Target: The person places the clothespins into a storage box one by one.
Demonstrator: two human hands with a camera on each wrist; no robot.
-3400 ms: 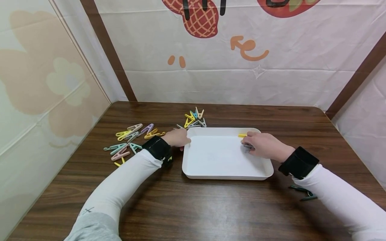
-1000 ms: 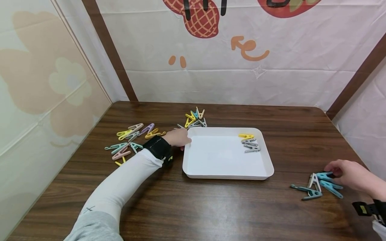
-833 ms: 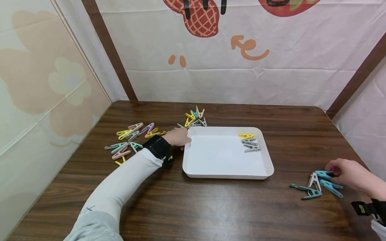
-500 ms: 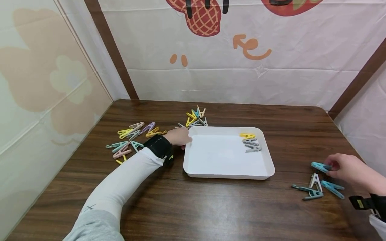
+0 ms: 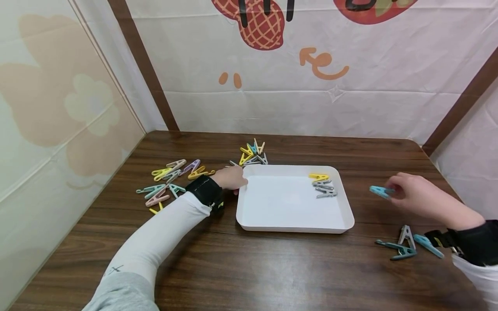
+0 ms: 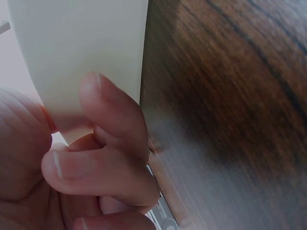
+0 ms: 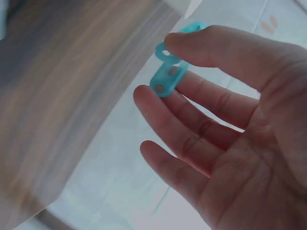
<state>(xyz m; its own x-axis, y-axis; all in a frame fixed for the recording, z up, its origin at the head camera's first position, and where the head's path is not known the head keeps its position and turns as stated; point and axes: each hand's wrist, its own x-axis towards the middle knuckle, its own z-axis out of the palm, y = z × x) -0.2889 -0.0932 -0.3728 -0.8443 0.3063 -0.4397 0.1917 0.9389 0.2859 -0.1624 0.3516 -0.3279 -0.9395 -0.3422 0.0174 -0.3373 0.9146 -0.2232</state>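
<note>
Between thumb and fingers of my right hand [image 5: 414, 194] is a light blue clothespin [image 5: 381, 191], held above the table right of the tray. The right wrist view shows the thumb pressing that clothespin [image 7: 168, 76] against the fingers, with the lower fingers loosely extended. My left hand [image 5: 229, 177] grips the left wall of the white tray [image 5: 288, 229]. In the left wrist view its fingers bend against the outside of the tray wall [image 6: 91, 43]. A yellow clothespin [image 5: 319, 176] and several grey clothespins [image 5: 327, 194] lie inside the tray, near its right side.
Several mixed clothespins [image 5: 157, 196] are scattered left of the tray, and another cluster [image 5: 246, 159] lies behind its back left corner. Front right, near the right wrist, are a dark teal clothespin [image 5: 402, 252], a grey one [image 5: 406, 235] and a blue one [image 5: 427, 245].
My right hand went from the tray to the clothespins at the right, picked up a light blue one and has moved back leftward with it. The left hand stays at the tray.
</note>
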